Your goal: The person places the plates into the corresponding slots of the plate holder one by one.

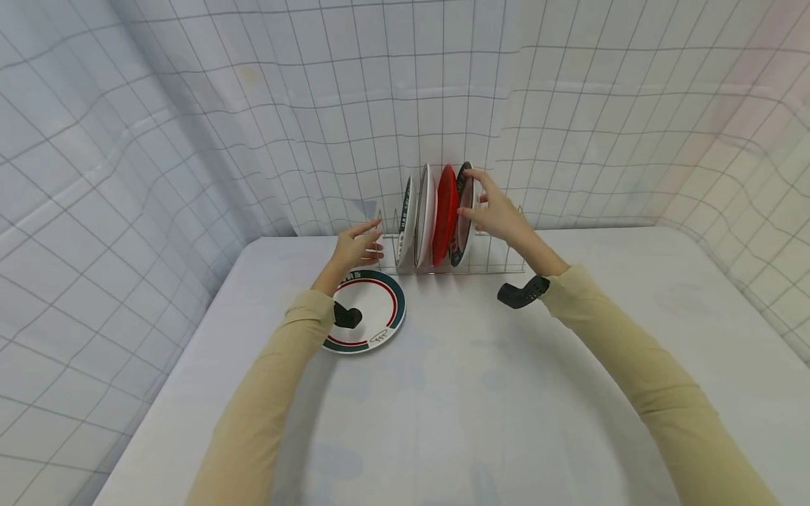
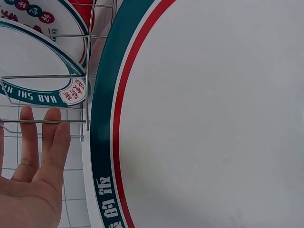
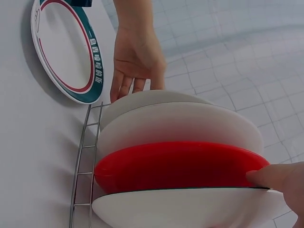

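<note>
Several plates stand on edge in a wire rack: a white one with a green lettered rim, a white one, a red one and a dark-rimmed plate at the right end. My right hand pinches the upper edge of the dark-rimmed plate; in the right wrist view a fingertip lies between it and the red plate. My left hand is at the rack's left end, fingers extended by the wires, holding no plate.
A white plate with green and red bands lies flat on the white table, beneath my left wrist. White gridded cloth hangs close behind the rack and along both sides. Black wrist mounts hang below my sleeves.
</note>
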Demonstrator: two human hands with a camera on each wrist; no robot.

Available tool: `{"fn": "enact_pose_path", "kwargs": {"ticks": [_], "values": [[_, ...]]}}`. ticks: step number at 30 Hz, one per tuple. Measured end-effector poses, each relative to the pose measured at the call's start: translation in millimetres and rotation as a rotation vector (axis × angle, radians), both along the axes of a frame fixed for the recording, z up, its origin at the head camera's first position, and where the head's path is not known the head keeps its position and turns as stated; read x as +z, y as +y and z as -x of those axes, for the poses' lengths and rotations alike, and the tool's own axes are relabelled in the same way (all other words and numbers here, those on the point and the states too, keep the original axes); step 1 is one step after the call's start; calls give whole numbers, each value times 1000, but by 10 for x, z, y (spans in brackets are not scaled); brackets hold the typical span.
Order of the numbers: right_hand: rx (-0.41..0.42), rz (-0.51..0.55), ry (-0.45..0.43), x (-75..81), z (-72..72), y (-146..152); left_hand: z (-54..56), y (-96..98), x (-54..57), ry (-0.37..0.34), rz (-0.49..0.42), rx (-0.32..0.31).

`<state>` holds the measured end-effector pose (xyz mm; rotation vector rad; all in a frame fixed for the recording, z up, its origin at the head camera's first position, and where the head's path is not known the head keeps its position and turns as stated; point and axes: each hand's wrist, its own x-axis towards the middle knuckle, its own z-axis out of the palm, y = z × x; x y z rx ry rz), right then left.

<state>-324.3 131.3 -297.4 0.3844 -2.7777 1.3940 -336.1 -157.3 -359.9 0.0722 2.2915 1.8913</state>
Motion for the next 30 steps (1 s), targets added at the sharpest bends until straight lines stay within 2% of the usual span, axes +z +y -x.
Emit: {"fn": "enact_pose_path", "kwargs": {"ticks": [5,10,17,22,24,30], "values": [[16,27,39,-77,-59,-3,-23,6,20,-3,-5,-10],[7,47,139,-170,-139,-8,-7,0,10,-7,-20,-15],[-23,150,278,-367,-266,-36,1,6,13,-11,-5,-8],[-55,228,313,-504,-387,-65,5,3,17,-16,-1,-7],[-67,259,327,-534,-455,-84,12,-2,12,-14,-1,-4],[-115,306,397,-516,-798,-213,63,-23,-54,3,-2,7]]}}
